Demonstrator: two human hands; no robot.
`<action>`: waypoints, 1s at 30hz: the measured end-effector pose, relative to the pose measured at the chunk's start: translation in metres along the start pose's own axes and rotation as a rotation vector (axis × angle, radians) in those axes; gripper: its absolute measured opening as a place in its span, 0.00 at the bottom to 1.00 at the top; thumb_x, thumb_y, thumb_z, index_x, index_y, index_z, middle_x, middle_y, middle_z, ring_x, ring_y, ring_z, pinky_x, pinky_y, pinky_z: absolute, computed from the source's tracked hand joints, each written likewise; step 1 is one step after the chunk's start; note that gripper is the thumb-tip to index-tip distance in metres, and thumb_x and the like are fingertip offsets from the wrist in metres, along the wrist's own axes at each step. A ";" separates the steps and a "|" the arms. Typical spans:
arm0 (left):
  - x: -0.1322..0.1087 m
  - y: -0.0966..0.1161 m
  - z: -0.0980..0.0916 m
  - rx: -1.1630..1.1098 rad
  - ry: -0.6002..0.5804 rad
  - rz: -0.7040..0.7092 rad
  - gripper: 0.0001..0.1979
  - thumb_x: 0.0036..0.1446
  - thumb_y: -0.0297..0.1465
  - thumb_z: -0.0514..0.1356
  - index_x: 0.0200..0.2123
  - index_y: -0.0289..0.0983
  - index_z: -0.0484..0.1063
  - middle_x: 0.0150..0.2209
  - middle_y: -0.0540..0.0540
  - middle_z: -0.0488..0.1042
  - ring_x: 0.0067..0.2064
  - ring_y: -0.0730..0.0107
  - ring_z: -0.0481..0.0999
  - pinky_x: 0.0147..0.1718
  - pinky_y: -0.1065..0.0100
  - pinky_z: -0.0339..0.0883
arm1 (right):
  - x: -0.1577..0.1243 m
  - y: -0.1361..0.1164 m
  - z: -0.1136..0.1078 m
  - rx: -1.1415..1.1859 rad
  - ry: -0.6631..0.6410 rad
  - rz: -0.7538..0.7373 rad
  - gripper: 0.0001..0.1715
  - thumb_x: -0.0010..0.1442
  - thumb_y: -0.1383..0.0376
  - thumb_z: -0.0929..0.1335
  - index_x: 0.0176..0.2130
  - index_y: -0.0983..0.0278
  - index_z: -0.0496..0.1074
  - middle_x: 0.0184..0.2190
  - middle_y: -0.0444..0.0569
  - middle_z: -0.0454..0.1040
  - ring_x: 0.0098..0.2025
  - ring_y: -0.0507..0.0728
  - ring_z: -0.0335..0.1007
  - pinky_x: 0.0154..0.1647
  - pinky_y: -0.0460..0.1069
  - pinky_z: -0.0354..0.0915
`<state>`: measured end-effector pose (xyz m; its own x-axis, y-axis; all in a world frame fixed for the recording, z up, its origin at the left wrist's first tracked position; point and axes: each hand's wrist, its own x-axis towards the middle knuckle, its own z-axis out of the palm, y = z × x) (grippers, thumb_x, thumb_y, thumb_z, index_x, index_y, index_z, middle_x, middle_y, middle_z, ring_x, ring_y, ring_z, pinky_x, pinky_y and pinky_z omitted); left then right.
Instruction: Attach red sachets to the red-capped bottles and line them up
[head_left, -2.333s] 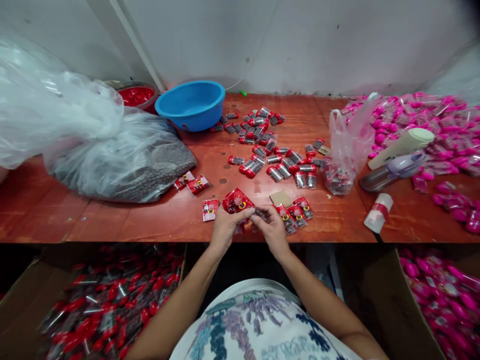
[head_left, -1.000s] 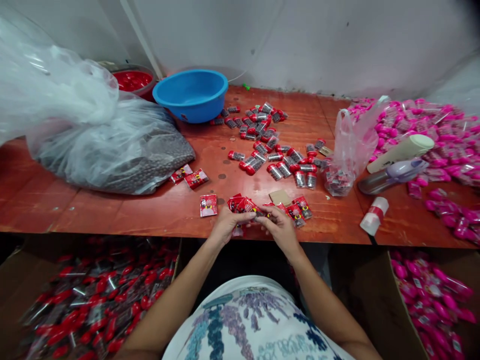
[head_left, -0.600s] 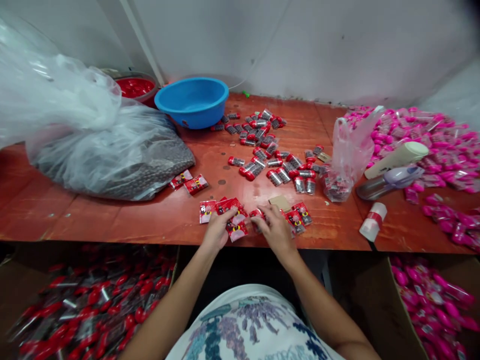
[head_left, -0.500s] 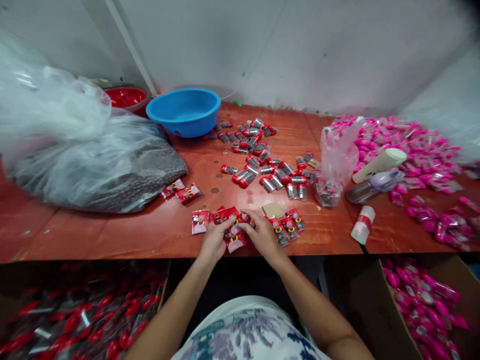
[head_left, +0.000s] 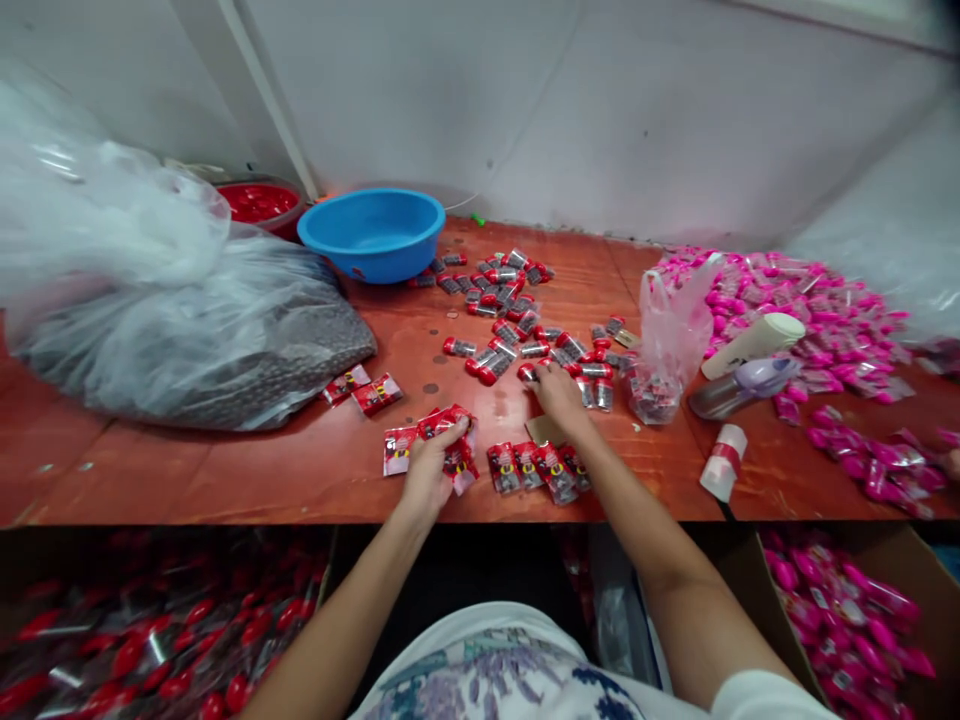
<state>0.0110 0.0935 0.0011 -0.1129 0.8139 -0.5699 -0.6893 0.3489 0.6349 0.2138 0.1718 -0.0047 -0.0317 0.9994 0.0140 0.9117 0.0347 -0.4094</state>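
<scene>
My left hand (head_left: pixel 429 470) is closed on several flat red printed packets (head_left: pixel 442 424), thumb on top, just above the table's front edge. My right hand (head_left: pixel 561 395) reaches forward to the loose pile, its fingers closing at a small clear tube with a red cap (head_left: pixel 528 371) and dark contents. More such tubes (head_left: pixel 495 360) lie scattered beyond it. Between my hands and under my right forearm, several filled red packets (head_left: pixel 504 468) lie in a row. A brown cardboard piece (head_left: pixel 541 431) is partly hidden under my right wrist.
A blue basin (head_left: pixel 375 262) and a large plastic sack (head_left: pixel 225 350) stand at the left. On the right are a knotted clear bag (head_left: pixel 660 350), a bottle (head_left: pixel 724 400), a white roll (head_left: pixel 724 462) and pink packs (head_left: pixel 817 320). Boxes of packed items sit below the table.
My right hand has left the packets and moved forward and right to the tubes. One more filled packet now lies at the left end of the row. My left hand still holds its packets.
</scene>
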 end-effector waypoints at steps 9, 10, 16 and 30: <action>-0.005 0.006 0.000 -0.046 0.045 0.001 0.11 0.38 0.23 0.70 0.28 0.33 0.74 0.23 0.49 0.77 0.21 0.73 0.74 0.19 0.72 0.69 | -0.035 -0.011 0.013 0.144 -0.057 -0.060 0.15 0.59 0.60 0.65 0.44 0.63 0.75 0.39 0.51 0.75 0.40 0.57 0.70 0.42 0.49 0.63; -0.005 0.006 0.001 -0.045 0.053 0.004 0.11 0.38 0.23 0.70 0.28 0.32 0.74 0.24 0.48 0.77 0.21 0.72 0.74 0.20 0.72 0.69 | -0.045 -0.016 0.012 0.239 -0.019 -0.063 0.16 0.60 0.60 0.64 0.44 0.64 0.75 0.39 0.51 0.75 0.40 0.57 0.70 0.41 0.49 0.64; -0.007 0.001 0.003 -0.042 0.028 0.019 0.11 0.38 0.23 0.70 0.28 0.32 0.74 0.23 0.49 0.76 0.20 0.73 0.73 0.19 0.71 0.69 | -0.103 -0.053 0.008 0.950 -0.029 -0.051 0.22 0.59 0.57 0.66 0.53 0.60 0.70 0.41 0.48 0.75 0.39 0.56 0.72 0.40 0.50 0.68; -0.027 0.002 0.011 0.054 -0.063 0.236 0.14 0.36 0.29 0.72 0.27 0.34 0.73 0.23 0.51 0.75 0.21 0.75 0.72 0.21 0.73 0.67 | -0.124 -0.063 0.018 1.040 -0.023 0.044 0.26 0.60 0.56 0.66 0.57 0.58 0.68 0.40 0.47 0.77 0.33 0.55 0.72 0.35 0.50 0.69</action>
<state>0.0200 0.0777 0.0233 -0.2203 0.9027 -0.3697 -0.6094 0.1686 0.7748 0.1535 0.0455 0.0030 -0.0249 0.9991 -0.0333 0.1090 -0.0304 -0.9936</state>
